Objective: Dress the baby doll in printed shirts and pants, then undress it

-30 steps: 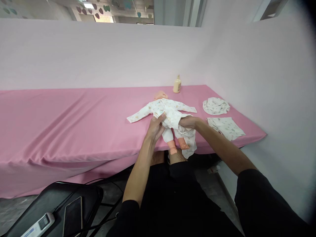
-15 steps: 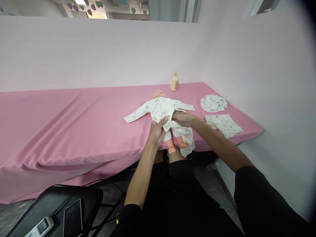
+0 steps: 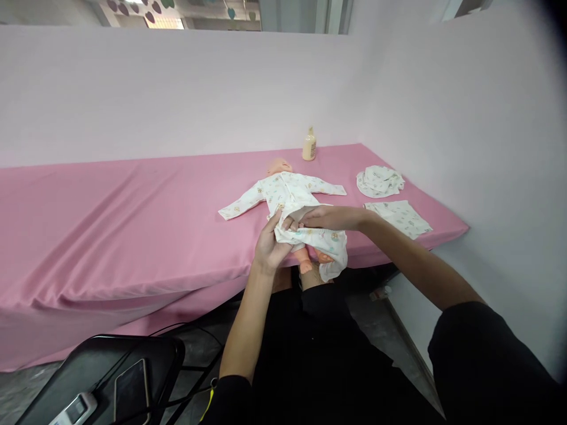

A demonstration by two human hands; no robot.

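A baby doll lies on its back near the table's front edge, its head toward the wall. It is dressed in a white printed baby outfit with both sleeves spread wide. My left hand grips the outfit's lower left edge, thumb on top. Across the doll's lower body reaches my right hand, its fingers closed on the cloth close to my left fingers. A loose flap of the outfit drapes to the right over the legs. The doll's feet show below the cloth, at the table edge.
A pink sheet covers the long table. A cream pump bottle stands at the back. On the right lie a bunched printed cloth and a flatter one. A black chair at lower left holds a phone.
My right hand has come out from beneath the outfit's flap and moved left across it, toward my left hand. The flap now lies pulled across the doll's lower body.
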